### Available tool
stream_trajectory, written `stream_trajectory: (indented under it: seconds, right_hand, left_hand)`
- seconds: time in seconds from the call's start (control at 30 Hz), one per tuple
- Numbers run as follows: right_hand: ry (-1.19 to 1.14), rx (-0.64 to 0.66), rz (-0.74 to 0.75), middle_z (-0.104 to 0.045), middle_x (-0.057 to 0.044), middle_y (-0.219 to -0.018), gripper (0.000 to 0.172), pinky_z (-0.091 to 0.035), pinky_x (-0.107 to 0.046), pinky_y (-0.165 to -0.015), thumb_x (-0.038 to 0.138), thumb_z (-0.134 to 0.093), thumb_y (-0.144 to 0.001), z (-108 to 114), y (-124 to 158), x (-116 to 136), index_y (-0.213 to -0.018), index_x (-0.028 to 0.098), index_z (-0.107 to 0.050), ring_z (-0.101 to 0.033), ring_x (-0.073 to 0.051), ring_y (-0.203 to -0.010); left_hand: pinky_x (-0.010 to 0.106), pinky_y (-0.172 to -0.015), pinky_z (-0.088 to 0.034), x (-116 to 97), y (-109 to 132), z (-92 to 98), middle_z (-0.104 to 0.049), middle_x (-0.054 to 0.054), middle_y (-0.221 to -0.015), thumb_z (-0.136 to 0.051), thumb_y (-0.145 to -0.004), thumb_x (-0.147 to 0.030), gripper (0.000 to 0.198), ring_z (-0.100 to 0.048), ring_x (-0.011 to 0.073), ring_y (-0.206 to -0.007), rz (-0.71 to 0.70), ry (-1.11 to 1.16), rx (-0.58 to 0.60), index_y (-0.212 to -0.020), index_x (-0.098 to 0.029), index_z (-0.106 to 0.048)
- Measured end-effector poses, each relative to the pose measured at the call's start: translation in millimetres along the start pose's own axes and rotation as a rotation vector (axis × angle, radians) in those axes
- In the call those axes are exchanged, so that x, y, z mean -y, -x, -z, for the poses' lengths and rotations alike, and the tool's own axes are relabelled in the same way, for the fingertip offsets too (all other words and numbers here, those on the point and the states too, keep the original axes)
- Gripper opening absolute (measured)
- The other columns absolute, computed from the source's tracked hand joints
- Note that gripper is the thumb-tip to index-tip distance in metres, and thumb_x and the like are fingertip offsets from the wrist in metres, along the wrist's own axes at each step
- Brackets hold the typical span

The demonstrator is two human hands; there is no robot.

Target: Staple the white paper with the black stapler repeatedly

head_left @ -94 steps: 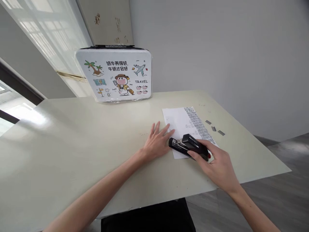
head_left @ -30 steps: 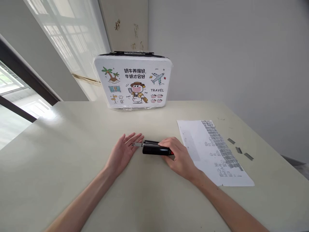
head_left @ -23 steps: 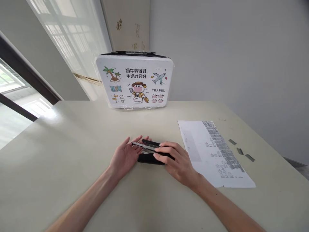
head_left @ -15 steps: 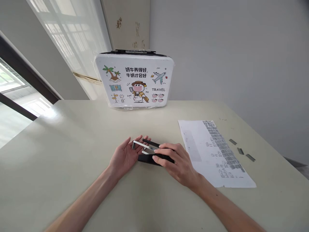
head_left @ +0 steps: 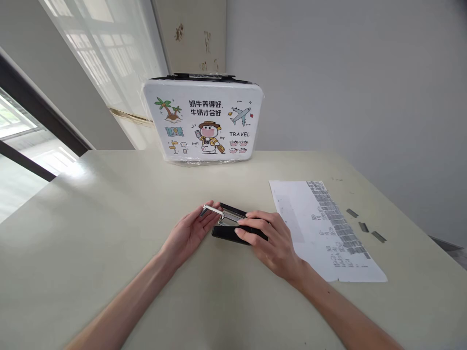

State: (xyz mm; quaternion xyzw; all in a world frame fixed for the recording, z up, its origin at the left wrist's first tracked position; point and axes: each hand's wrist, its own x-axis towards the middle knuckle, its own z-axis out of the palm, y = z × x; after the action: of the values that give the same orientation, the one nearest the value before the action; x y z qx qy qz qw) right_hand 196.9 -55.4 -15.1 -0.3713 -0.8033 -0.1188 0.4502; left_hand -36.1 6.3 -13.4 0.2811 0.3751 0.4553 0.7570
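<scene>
A black stapler (head_left: 230, 235) is held opened up in my right hand (head_left: 274, 243), whose fingers wrap round its rear part. The silver rail (head_left: 214, 210) sticks out to the left between the black top and the base. A small grey piece (head_left: 203, 211) shows at the rail's left end; whether it is loose or part of the rail I cannot tell. Around that end lies my left hand (head_left: 185, 237), palm turned up and fingers stretched out behind the rail. Its thumb is close to the grey piece, but contact is not clear.
A printed sheet of paper (head_left: 295, 218) with rows of grey staple strips (head_left: 333, 216) lies right of the stapler. Several loose staple strips (head_left: 363, 227) are beside it. At the back stands a white cartoon case (head_left: 219, 92) in clear wrap on the table (head_left: 109, 218).
The stapler and my right hand have shifted slightly right and away from me. My left hand has tilted inward, its thumb now closer to the rail's end.
</scene>
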Motion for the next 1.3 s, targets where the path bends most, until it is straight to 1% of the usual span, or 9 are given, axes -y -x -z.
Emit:
stream_trajectory:
  seconds: [0.17,0.4,0.53,0.67,0.8,1.0,1.1,1.23,1.3]
  right_hand:
    - [0.006,-0.011,0.004,-0.081,-0.002,-0.112,0.04,-0.057,-0.037,-0.086,0.002,-0.064,-0.094,0.6,-0.2,-1.5,-0.121,0.031,-0.066,-0.071,-0.022,-0.114]
    - [0.032,-0.043,-0.041,-0.08,-0.002,-0.112,0.043,-0.058,-0.039,-0.085,0.0,-0.063,-0.094,1.7,0.3,-4.6,-0.121,0.033,-0.067,-0.071,-0.023,-0.114]
    - [-0.003,-0.063,-0.078,-0.079,-0.002,-0.111,0.049,-0.06,-0.043,-0.086,-0.003,-0.059,-0.092,0.4,0.5,-5.9,-0.123,0.034,-0.067,-0.07,-0.025,-0.115]
    - [-0.07,-0.072,-0.122,-0.078,-0.002,-0.11,0.059,-0.061,-0.046,-0.087,-0.008,-0.052,-0.088,-1.6,1.3,-5.7,-0.125,0.035,-0.067,-0.069,-0.026,-0.114]
    - [-0.102,-0.082,-0.164,-0.077,-0.003,-0.112,0.062,-0.062,-0.049,-0.088,-0.009,-0.053,-0.085,-2.7,2.1,-5.5,-0.126,0.035,-0.067,-0.069,-0.027,-0.113]
    - [-0.111,-0.091,-0.162,-0.077,-0.004,-0.112,0.062,-0.063,-0.05,-0.089,-0.011,-0.055,-0.083,-3.8,4.4,-6.5,-0.125,0.033,-0.067,-0.068,-0.027,-0.114]
    - [-0.117,-0.082,-0.164,-0.077,-0.004,-0.113,0.061,-0.062,-0.05,-0.09,-0.011,-0.055,-0.084,-4.5,4.9,-6.0,-0.125,0.033,-0.066,-0.067,-0.027,-0.114]
    - [-0.132,-0.069,-0.16,-0.076,-0.004,-0.113,0.059,-0.063,-0.05,-0.09,-0.009,-0.055,-0.086,-4.7,3.4,-5.0,-0.125,0.034,-0.066,-0.067,-0.027,-0.113]
    - [-0.136,-0.076,-0.167,-0.076,-0.004,-0.113,0.057,-0.063,-0.049,-0.089,-0.008,-0.056,-0.086,-4.9,2.6,-5.5,-0.125,0.033,-0.066,-0.067,-0.027,-0.114]
  left_hand:
    - [0.041,-0.123,-0.045,-0.8,2.9,2.4,-0.066,0.014,-0.144,-0.057,-0.106,-0.031,0.03,-0.057,0.0273,-0.141,-0.055,-0.112,0.058,-0.125,-0.015,-0.074]
    - [0.043,-0.119,-0.046,-0.8,5.7,1.7,-0.072,0.015,-0.134,-0.06,-0.104,-0.032,0.027,-0.065,0.0276,-0.132,-0.076,-0.13,0.03,-0.121,-0.015,-0.073]
    - [0.038,-0.101,-0.056,-1.3,6.5,2.4,-0.073,0.012,-0.115,-0.062,-0.101,-0.036,0.028,-0.071,0.024,-0.109,-0.133,-0.2,-0.063,-0.115,-0.016,-0.075]
    - [0.031,-0.077,-0.053,-4.2,11.9,-2.5,-0.064,0.004,-0.089,-0.06,-0.099,-0.04,0.034,-0.06,0.0166,-0.078,-0.215,-0.421,-0.128,-0.123,-0.02,-0.072]
    - [0.027,-0.068,-0.047,-5.3,18.8,-8.7,-0.056,0.0,-0.083,-0.061,-0.096,-0.046,0.047,-0.053,0.0156,-0.072,-0.304,-0.745,-0.132,-0.138,-0.026,-0.067]
    - [0.027,-0.067,-0.047,-2.0,19.6,-6.0,-0.059,0.0,-0.084,-0.061,-0.095,-0.048,0.051,-0.055,0.0156,-0.072,-0.294,-0.789,-0.136,-0.141,-0.026,-0.067]
    - [0.027,-0.066,-0.048,2.4,19.7,-4.5,-0.064,0.001,-0.085,-0.06,-0.096,-0.049,0.049,-0.057,0.0168,-0.071,-0.267,-0.806,-0.067,-0.138,-0.027,-0.07]
    - [0.032,-0.077,-0.052,8.4,21.5,-7.2,-0.073,0.005,-0.098,-0.063,-0.095,-0.046,0.048,-0.064,0.0226,-0.085,-0.291,-0.834,0.086,-0.138,-0.026,-0.07]
    - [0.033,-0.076,-0.051,9.4,22.4,-9.0,-0.073,0.004,-0.099,-0.062,-0.096,-0.047,0.049,-0.063,0.0225,-0.083,-0.276,-0.837,0.116,-0.14,-0.027,-0.069]
